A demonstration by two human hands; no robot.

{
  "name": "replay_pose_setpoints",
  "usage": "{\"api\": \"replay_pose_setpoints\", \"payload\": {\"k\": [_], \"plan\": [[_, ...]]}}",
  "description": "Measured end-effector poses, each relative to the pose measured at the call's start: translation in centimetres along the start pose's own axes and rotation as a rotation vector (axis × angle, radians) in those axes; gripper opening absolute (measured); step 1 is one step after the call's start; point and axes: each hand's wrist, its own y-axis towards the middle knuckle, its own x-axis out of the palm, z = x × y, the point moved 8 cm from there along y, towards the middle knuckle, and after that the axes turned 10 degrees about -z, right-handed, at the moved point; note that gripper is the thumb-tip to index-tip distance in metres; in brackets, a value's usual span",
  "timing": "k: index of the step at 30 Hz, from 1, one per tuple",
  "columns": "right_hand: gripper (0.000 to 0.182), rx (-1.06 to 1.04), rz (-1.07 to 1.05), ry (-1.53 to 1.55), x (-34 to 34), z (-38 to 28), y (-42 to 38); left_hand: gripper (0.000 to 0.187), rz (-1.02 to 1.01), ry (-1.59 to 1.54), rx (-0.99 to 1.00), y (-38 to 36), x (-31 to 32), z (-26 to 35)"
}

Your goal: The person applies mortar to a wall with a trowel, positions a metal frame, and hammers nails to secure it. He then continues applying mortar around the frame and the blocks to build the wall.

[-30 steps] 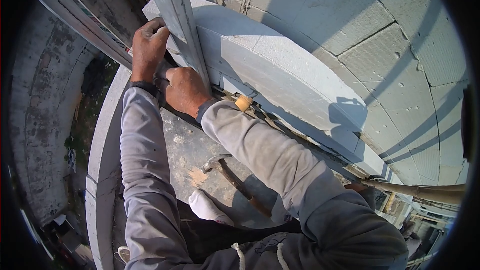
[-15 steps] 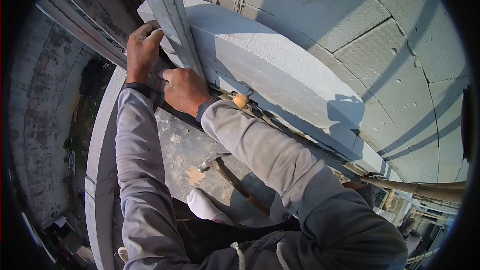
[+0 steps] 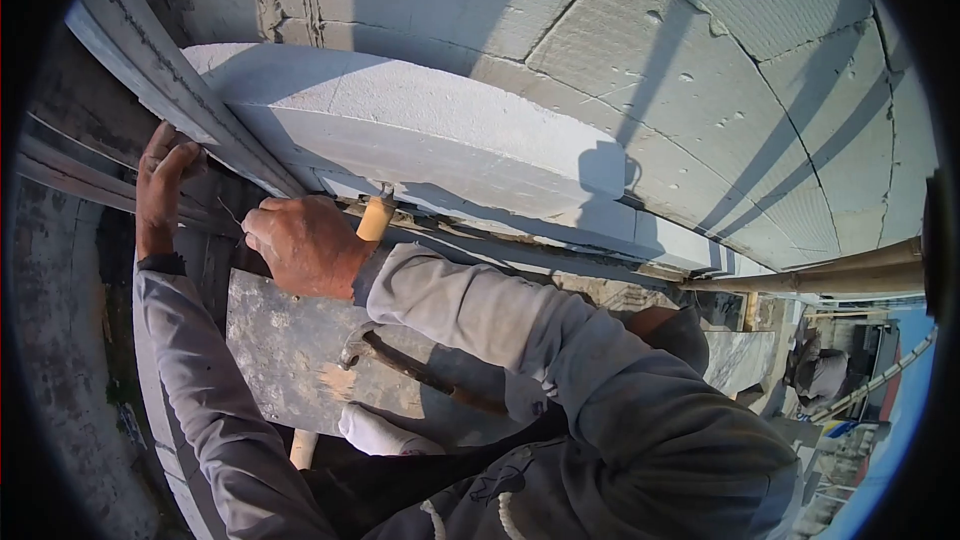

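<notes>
My left hand is up at the left, its fingers curled against the lower edge of a grey metal post; what it grips, if anything, is hidden. To its right, my right hand is closed with thumb and forefinger pinched on a thin wire. Just right of that hand, a yellow handle stands up by the foot of the white block ledge. Below the right forearm, a claw hammer lies on the stained grey board.
A block wall with long shadows rises behind the ledge. My sock-covered foot rests at the board's lower edge. A brown pole runs along the right. Beyond the left edge, the ground is far below.
The view has turned, so the post and both hands appear farther left. My hands are farther apart, and a thin wire now shows at my right fingertips.
</notes>
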Motion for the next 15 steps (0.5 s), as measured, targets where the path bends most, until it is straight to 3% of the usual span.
{"api": "replay_pose_setpoints", "payload": {"k": [9, 15], "plan": [[0.004, -0.038, 0.055, -0.172, -5.4, -0.7, 0.2, 0.067, -0.042, 0.063, -0.040, -1.1, -0.4, -1.4], [0.012, -0.012, 0.117, -0.480, -11.0, -1.3, 3.3, 0.085, -0.077, 0.096, -0.062, -1.4, 0.2, -0.3]]}}
